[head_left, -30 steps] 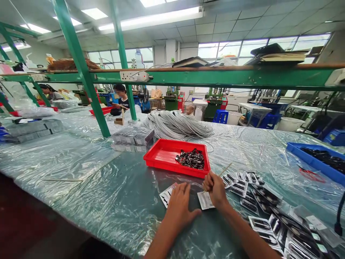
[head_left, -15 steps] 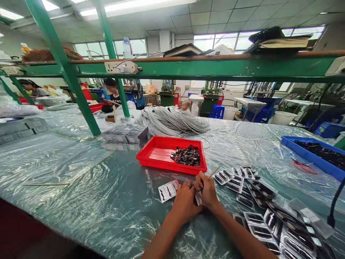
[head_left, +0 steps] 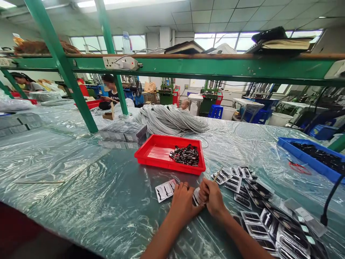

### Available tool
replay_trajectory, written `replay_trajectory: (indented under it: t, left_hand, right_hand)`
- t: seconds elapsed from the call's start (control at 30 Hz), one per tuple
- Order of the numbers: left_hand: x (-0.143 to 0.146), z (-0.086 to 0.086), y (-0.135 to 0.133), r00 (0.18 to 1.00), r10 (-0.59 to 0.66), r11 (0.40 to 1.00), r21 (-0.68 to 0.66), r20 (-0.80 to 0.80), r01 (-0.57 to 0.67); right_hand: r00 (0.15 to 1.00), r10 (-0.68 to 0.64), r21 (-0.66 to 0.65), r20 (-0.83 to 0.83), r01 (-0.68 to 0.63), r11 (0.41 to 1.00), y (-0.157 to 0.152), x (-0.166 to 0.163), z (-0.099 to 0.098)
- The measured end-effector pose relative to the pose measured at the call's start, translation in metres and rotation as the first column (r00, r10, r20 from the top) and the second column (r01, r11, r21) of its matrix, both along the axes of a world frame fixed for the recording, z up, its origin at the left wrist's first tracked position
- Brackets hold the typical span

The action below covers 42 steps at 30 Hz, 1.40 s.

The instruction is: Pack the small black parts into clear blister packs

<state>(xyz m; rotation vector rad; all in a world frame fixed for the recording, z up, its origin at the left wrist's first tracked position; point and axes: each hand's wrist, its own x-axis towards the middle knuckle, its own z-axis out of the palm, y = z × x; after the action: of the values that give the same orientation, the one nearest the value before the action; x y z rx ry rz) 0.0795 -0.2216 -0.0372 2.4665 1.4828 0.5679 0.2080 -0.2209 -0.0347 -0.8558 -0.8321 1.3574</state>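
Note:
My left hand (head_left: 183, 202) lies across a white card with black strips (head_left: 165, 190), its fingers over the card and its thumb spread to the right. More of a white piece with a black strip (head_left: 196, 196) shows between my hands; whether it is the same card is hidden. Closed around a thin wooden stick (head_left: 217, 175), my right hand (head_left: 213, 197) is just right of that piece, the stick's upper end rising from the fist. Its lower end is hidden. Clear blister packs with black pieces (head_left: 233, 183) lie right of my right hand.
Beyond my hands stands a red tray (head_left: 153, 153) with small black parts. A blue tray (head_left: 285, 144) of black pieces is at right. Stacked grey boxes (head_left: 115, 136) and a grey cable coil (head_left: 172, 120) lie behind. A green shelf frame (head_left: 188, 66) crosses above; people sit farther back.
My right hand has shifted slightly right and down with the stick, which now stands steeper. More of the white piece shows between my hands. My left hand stays on the card.

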Motion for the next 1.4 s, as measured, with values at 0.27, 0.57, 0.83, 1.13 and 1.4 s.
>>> replay_trajectory:
  t: [0.27,0.57,0.83,1.13,1.4]
  left_hand:
    - [0.002,0.001,-0.003,0.998,0.009,0.999,-0.032,-0.056,-0.011]
    - [0.006,0.000,0.000,1.000,-0.018,0.996,-0.086,-0.002,0.018]
    - [0.004,-0.005,-0.001,1.000,-0.007,0.997,-0.075,-0.002,0.007]
    - [0.016,0.011,-0.002,0.998,-0.010,0.996,-0.087,-0.057,0.005]
    - [0.029,0.003,0.005,0.997,-0.069,0.989,-0.126,0.021,0.071]
  right_hand:
    - [0.994,-0.104,0.115,-0.014,0.105,0.988,0.034,0.003,0.011]
    - [0.992,-0.111,0.114,0.051,0.105,0.988,0.031,0.000,0.002]
    - [0.975,-0.111,0.003,0.192,0.113,0.994,-0.009,0.002,-0.004]
    - [0.988,-0.154,0.087,-0.001,0.154,0.984,0.029,0.026,0.014]
    - [0.982,-0.188,0.086,0.023,0.185,0.979,0.033,0.025,0.003]
